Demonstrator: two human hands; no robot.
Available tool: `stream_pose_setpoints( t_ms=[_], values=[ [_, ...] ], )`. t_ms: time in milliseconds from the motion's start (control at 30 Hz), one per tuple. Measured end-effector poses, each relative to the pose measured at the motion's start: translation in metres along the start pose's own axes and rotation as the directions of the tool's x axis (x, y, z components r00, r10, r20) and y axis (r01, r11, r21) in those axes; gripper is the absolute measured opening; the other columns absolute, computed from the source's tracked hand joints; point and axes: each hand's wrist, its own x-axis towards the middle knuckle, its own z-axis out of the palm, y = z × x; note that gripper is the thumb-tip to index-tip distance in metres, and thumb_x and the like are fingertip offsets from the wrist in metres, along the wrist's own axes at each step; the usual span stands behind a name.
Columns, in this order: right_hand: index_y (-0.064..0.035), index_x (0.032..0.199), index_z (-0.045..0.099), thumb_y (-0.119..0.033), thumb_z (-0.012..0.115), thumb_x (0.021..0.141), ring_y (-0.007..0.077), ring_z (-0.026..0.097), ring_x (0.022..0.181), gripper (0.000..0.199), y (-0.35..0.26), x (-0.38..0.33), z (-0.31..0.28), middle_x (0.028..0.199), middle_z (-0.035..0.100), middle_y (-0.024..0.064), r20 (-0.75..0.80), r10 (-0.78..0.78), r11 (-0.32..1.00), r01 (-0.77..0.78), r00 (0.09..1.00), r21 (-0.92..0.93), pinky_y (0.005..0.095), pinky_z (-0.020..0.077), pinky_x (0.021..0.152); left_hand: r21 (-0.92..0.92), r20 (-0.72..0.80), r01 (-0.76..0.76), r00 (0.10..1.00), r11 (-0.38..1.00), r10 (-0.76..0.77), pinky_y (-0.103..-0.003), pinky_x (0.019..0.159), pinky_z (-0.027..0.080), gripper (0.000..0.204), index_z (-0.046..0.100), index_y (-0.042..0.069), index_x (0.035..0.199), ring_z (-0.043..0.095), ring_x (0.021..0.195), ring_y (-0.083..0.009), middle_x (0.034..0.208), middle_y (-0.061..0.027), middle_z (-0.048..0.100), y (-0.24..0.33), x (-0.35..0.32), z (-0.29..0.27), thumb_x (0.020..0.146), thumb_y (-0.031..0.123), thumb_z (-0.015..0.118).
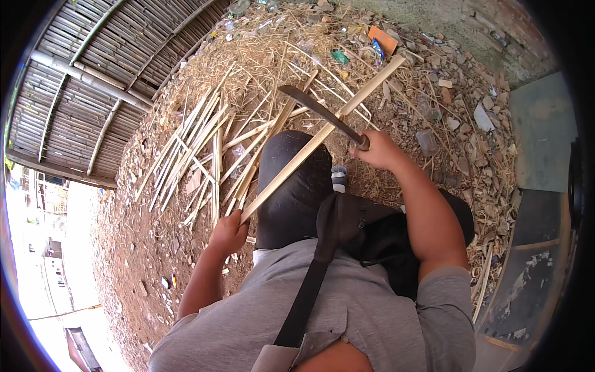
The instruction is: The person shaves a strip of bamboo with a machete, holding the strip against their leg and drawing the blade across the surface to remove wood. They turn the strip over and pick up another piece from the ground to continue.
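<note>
dirt ground (142,248) lies open leftward; left hand (228,232) grips bamboo strip (310,146), right hand (379,150) grips knife (319,111).

The left hand (228,232) closes around the lower end of a long bamboo strip (322,137) that slants up to the right across a dark-trousered knee (291,186); the right hand (379,150) grips the handle of a dark curved machete (317,111), its blade lying against the strip; split bamboo slats (198,149) lie scattered on the dirt ground (142,248) just beyond.
</note>
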Motion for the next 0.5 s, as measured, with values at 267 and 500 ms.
stream_pose_setpoints(
  t_ms=[267,500],
  values=[
    [-0.0104,0.099,0.067,-0.021,0.075,0.080,0.0389,0.070,0.080,0.024,-0.040,-0.019,-0.002,0.081,0.070,0.0158,-0.063,-0.323,0.896,0.284,0.944,-0.342,0.0504,0.0545,0.073,0.034,0.006,0.043,0.999,0.999,-0.043,-0.058,0.075,0.051,0.022,0.060,0.003,0.092,0.065,0.084,-0.0499,0.085,-0.0277,0.068,0.008,-0.014,0.003,0.096,0.024,0.058],
    [-0.0089,0.092,0.068,-0.015,0.071,0.080,0.0383,0.069,0.081,0.014,-0.026,-0.017,-0.040,0.083,0.071,0.0161,-0.014,-0.104,0.949,0.095,0.995,-0.300,0.0498,0.0542,0.073,-0.002,-0.058,-0.032,0.998,0.999,0.032,-0.057,0.074,0.051,0.019,0.059,0.003,0.089,0.065,0.081,-0.0486,0.080,-0.0257,0.066,0.006,-0.007,0.006,0.093,0.022,0.058]
  ],
)
